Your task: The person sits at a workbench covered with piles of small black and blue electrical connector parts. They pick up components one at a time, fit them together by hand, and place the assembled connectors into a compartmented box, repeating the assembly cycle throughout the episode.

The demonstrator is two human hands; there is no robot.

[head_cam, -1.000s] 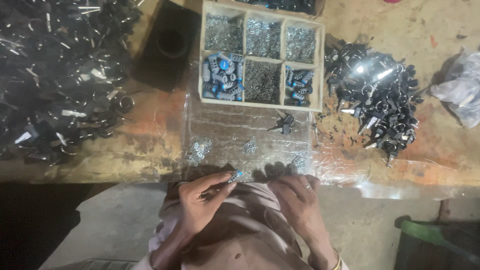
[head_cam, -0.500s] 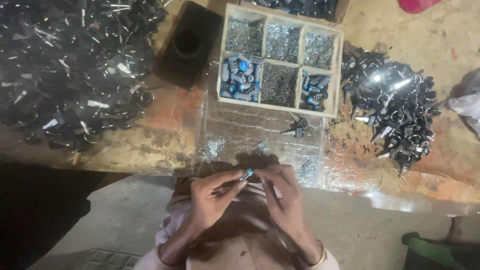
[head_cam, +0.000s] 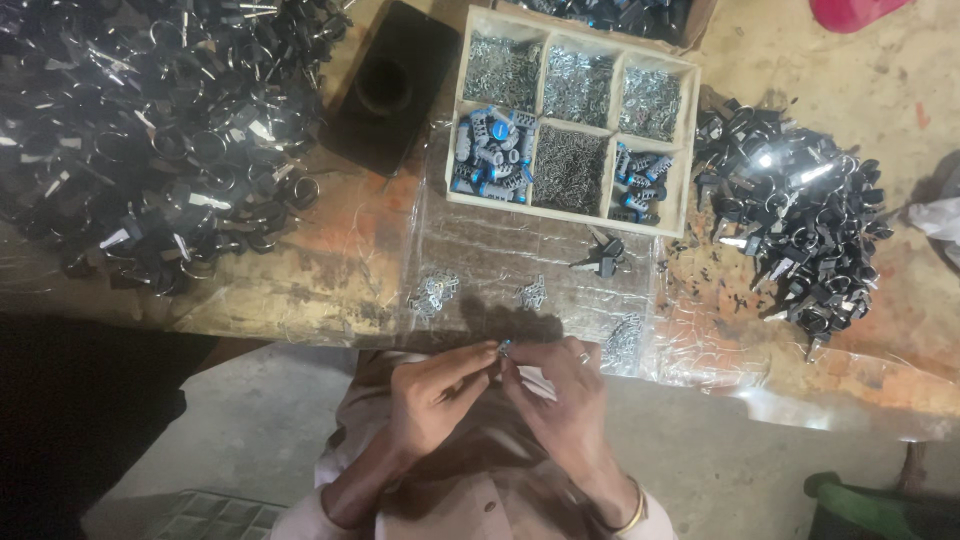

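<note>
Left hand (head_cam: 432, 392) and right hand (head_cam: 562, 392) meeting fingertip to fingertip, both grips apparently pinched on one small blue-tipped part (head_cam: 504, 347). Just beyond the grips: bench (head_cam: 300, 275) edge, small metal clusters (head_cam: 432, 292). Farther beyond: compartment tray (head_cam: 572, 118).

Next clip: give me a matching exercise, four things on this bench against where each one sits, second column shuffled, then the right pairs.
Things:
1. wooden tray
2. black block with a round hole
3. loose black key
4. small blue part

Places:
A. pinched between the left hand and the right hand
B. on the clear plastic sheet, just below the tray
C. left of the tray, beside the big pile of black parts
D. top centre, divided into six compartments

Pairs: 1-D, 2-C, 3-B, 4-A
</note>
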